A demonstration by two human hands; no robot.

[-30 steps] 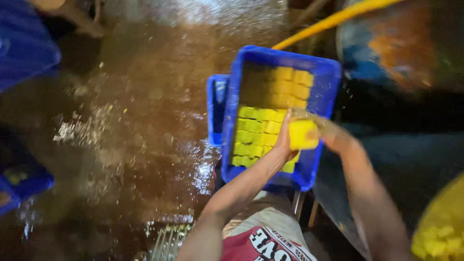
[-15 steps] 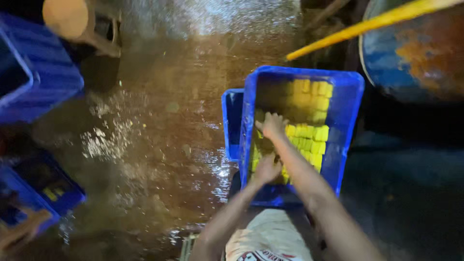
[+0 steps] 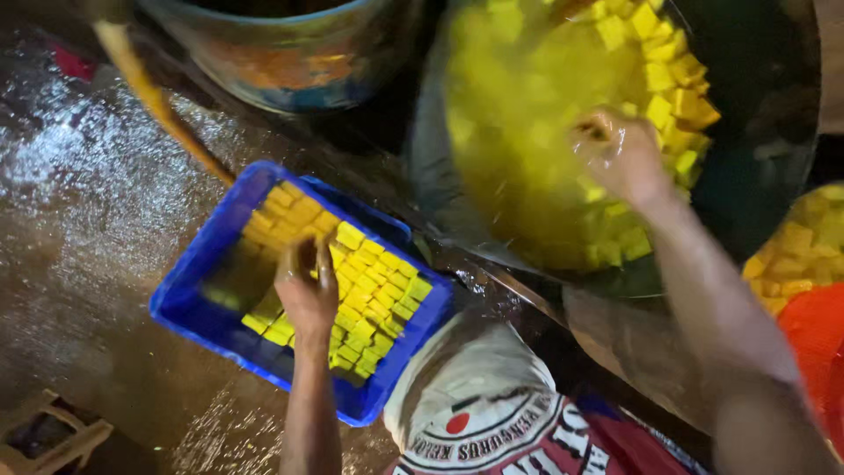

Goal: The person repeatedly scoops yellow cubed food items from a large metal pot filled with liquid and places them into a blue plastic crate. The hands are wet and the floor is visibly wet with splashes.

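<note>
A blue plastic crate (image 3: 198, 303) sits on the wet floor, partly filled with rows of yellow cubes (image 3: 374, 295). My left hand (image 3: 306, 290) is inside the crate, fingers curled over the cubes near the empty left part; whether it holds one is unclear. My right hand (image 3: 620, 158) reaches into a large dark pan (image 3: 756, 176) of yellow liquid with several floating yellow cubes (image 3: 668, 105), fingers bent at the surface.
A rusty blue drum (image 3: 290, 62) stands behind the crate, with a yellowish stick (image 3: 158, 105) leaning across it. A red container with more yellow cubes (image 3: 804, 255) is at the right edge. A small wooden stool (image 3: 48, 435) sits at bottom left.
The view has swung right, bringing the big pan into sight. My right hand left the crate and now reaches into the pan. My left hand stays in the crate.
</note>
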